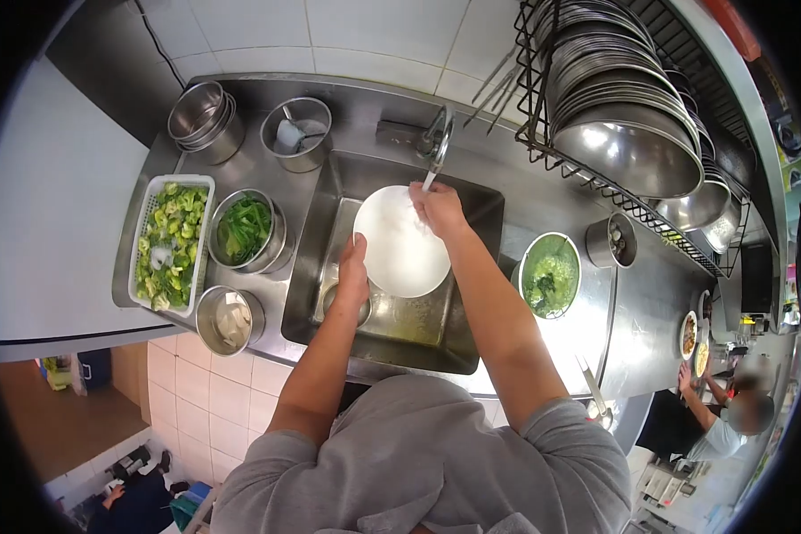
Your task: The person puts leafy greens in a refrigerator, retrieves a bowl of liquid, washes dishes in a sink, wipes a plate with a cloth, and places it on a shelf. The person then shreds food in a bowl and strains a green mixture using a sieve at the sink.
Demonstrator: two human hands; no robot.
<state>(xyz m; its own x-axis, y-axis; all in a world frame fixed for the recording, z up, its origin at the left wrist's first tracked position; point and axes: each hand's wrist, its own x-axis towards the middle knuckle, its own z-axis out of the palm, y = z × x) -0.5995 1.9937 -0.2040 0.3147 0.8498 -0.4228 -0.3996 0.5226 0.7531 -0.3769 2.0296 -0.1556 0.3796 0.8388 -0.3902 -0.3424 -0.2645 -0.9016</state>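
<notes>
Person stands at a steel sink [329, 214], both arms reaching in. Left hand [353, 271] grips the left edge of a white plate [400, 245], fingers closed around its rim. Right hand [436, 206] holds the plate's upper right edge, fingers curled over it, just below the faucet [438, 141]. Plate is tilted up inside the basin, its face toward the camera, directly under the spout.

Left of the sink: a white basket of cut green vegetables [167, 242], a steel pot of leafy greens [245, 230], a stack of steel bowls [205, 117], a steel canister [298, 133]. Right of the sink: a bowl of green liquid [550, 276]. Upper right: a wire rack of stacked steel bowls [623, 125]. Another person [721, 418] is at the counter, far right.
</notes>
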